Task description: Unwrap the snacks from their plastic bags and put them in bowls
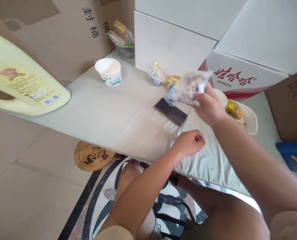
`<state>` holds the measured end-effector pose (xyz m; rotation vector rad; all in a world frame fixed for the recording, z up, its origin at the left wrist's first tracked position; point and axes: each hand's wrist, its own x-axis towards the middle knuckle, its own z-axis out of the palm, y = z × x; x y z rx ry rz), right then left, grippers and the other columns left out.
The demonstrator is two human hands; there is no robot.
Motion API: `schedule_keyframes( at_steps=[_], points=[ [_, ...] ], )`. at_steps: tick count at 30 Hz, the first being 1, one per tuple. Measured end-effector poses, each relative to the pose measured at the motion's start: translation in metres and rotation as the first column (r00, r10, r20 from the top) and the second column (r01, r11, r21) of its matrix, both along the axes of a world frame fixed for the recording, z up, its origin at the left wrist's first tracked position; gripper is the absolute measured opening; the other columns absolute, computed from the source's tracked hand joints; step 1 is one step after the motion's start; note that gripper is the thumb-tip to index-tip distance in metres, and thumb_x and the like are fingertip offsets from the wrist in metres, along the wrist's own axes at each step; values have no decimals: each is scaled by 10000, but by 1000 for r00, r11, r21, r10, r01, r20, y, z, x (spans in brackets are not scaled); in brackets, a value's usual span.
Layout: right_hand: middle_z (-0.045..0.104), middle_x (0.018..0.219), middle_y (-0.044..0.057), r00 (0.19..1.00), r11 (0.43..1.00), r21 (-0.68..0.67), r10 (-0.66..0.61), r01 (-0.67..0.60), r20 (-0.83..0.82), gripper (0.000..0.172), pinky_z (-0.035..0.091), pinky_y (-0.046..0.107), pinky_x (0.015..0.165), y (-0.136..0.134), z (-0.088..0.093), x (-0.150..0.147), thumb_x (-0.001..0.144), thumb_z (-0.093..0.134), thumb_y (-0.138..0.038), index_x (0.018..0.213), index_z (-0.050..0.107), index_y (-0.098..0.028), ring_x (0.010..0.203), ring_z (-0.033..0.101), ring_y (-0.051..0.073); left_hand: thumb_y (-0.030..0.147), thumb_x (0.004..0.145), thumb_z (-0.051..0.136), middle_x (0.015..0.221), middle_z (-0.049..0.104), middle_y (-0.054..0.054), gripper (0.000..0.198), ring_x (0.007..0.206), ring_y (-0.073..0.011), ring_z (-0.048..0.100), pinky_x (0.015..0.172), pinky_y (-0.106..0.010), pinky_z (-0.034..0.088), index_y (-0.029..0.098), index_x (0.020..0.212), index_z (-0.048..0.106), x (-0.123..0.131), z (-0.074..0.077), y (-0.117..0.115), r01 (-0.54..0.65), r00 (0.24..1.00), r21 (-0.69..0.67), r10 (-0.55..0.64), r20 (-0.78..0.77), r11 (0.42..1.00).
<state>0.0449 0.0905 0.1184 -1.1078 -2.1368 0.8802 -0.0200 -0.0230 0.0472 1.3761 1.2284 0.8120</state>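
Observation:
My right hand (208, 106) is raised over the cloth-covered table (108, 116) and grips a crinkled clear plastic snack wrapper (187, 88), blurred by motion. My left hand (188, 143) rests lower on the cloth near the table's front edge, its fingers curled in a pinch; I cannot make out anything in them. A black phone (171, 111) lies flat on the cloth just left of both hands. Wrapped snacks (157, 76) lie behind the phone.
A white paper cup (109, 71) stands at the back left. A large yellow jug (20, 86) lies on its side at far left. White cartons (173, 46) and cardboard boxes (63, 33) line the back. A white bowl (250, 118) with a yellow snack sits right.

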Motion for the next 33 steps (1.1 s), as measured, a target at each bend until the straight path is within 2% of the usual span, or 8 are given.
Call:
schedule_keyframes(
  at_steps=[6,12,15,18,21,25,29,33],
  points=[
    [696,1032,101,834,908,-391,-327,148,-444,536,556,510,839,-90,-49,103,835,341,-523,1220,635,-295,1063,653,323,290,847,596,940,749,-80,141,928,-226,689,896,-353,510,183,902,668,11,-10,8,-140,984,-35,143,107,990],
    [721,1105,54,733,816,-560,-467,142,-495,431,575,452,879,-107,-86,134,782,552,-409,1198,597,-306,1015,688,266,421,728,822,1173,741,-89,516,1086,-233,695,990,-367,526,191,1153,640,44,-17,18,-4,880,-95,49,472,995],
    [722,1084,69,790,857,-425,-466,292,-397,405,557,451,917,-97,-89,153,815,606,-404,1195,587,-265,1005,685,257,437,673,859,1093,744,-58,546,989,-206,712,895,-343,563,212,1118,637,49,-19,29,-139,850,-147,194,490,979],
    [707,1114,139,831,836,-83,-548,543,-93,346,520,511,958,-84,-94,184,841,578,-342,1153,631,-203,1071,658,319,383,576,914,1052,738,-32,677,913,-178,714,808,-300,572,239,1154,592,43,-22,42,-263,851,-149,302,430,953],
    [671,1214,213,782,808,177,-588,561,206,363,477,574,987,-73,-101,209,856,549,-294,1170,661,-153,1164,601,403,403,584,911,1017,751,-37,765,878,-179,723,796,-303,570,260,1225,519,36,-28,51,-355,867,-72,357,347,932],
    [701,1158,199,744,829,198,-558,523,367,297,491,552,920,-68,-103,223,917,488,-306,1070,711,-181,1127,611,415,509,679,844,1027,760,-61,718,928,-204,733,825,-325,563,257,1256,499,33,-36,54,-400,890,42,377,256,915],
    [750,961,111,789,822,98,-566,561,238,332,501,429,765,-78,-88,216,973,428,-358,1087,723,-257,903,678,324,527,647,864,1146,746,-98,710,1056,-247,719,872,-343,559,241,1216,551,37,-37,51,-323,931,96,298,211,941],
    [743,902,81,896,905,55,-425,421,131,372,488,376,724,-92,-77,195,989,408,-402,1094,744,-281,820,683,271,424,688,845,1195,736,-111,606,1101,-256,705,898,-348,558,220,1198,589,39,-31,47,-254,959,116,234,163,960]
  ],
)
